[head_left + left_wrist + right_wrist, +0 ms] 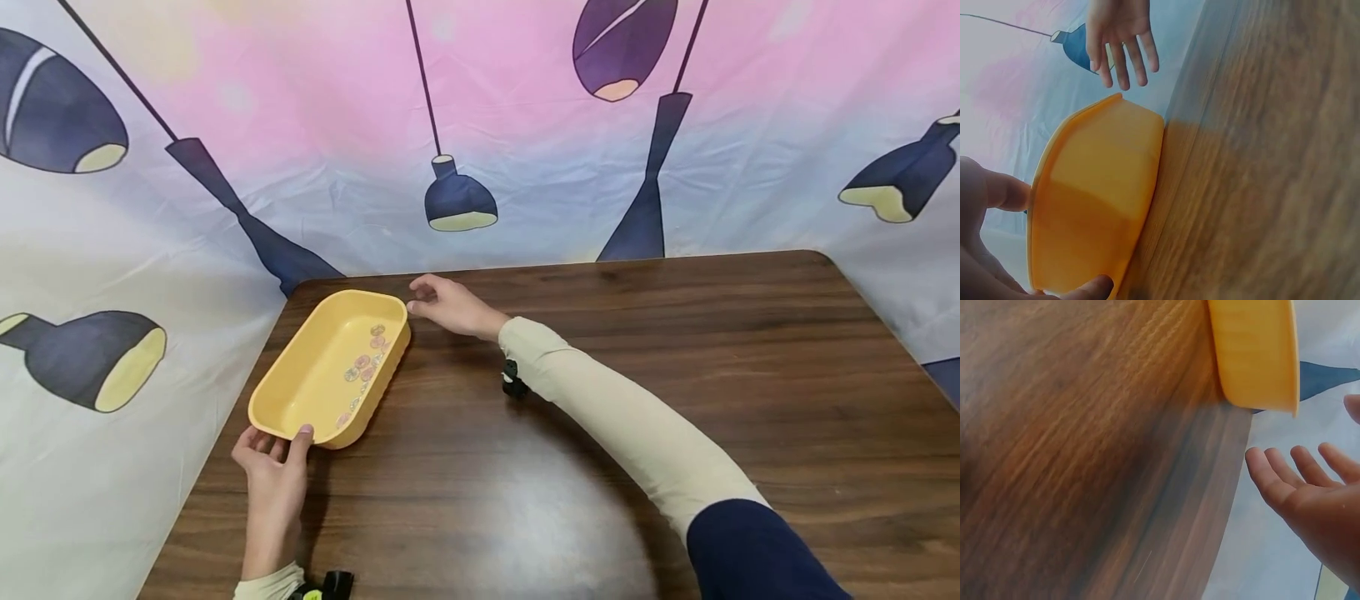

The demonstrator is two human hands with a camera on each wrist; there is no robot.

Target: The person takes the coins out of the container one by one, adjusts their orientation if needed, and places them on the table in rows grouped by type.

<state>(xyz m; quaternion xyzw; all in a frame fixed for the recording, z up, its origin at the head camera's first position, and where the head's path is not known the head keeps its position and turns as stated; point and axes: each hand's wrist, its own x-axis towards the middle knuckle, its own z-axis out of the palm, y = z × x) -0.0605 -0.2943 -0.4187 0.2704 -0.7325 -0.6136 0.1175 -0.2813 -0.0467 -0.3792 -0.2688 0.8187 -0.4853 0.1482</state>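
A yellow plastic basin (300, 367) with rounded corners sits at the left of the table. Small round pinkish and pale discs (363, 362) lie inside along its right side; whether they are loose or printed on, I cannot tell. At the near end, my left hand (273, 475) grips the basin, thumb at the rim and fingers around the outer left corner. The left wrist view shows that hand's thumb (1007, 190) against the rim. Beside the far right corner hovers my right hand (450, 307), fingers loosely bent and holding nothing. A gap separates it from the basin in the right wrist view.
The dark wooden table (600, 467) extends to the right of the basin. Behind it and along the left hangs a cloth (337, 125) printed with lamps. Each wrist wears a small black device, one visible under the right sleeve (513, 380).
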